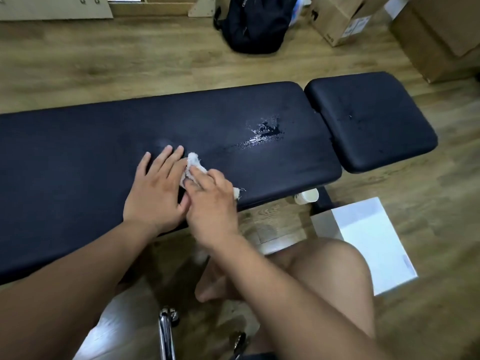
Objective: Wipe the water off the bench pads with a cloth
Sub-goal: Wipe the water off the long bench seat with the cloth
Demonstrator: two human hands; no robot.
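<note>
Bench padding fills the middle: the long black pad runs left to right, with the shorter seat pad just beside its right end. The left hand lies flat on the long pad, fingers straight and holding nothing, touching the right hand, whose bent fingers hold a bunched white cloth down on the pad. A water puddle glistens right of the cloth, apart from it.

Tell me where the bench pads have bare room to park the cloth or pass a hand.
Free: the long pad left of the left hand, bare to its end; the strip between the hands and the puddle. The small pad carries only scattered droplets. Crowded: the long pad's near middle, where the left hand lies flat beside the right hand holding the cloth.
</note>
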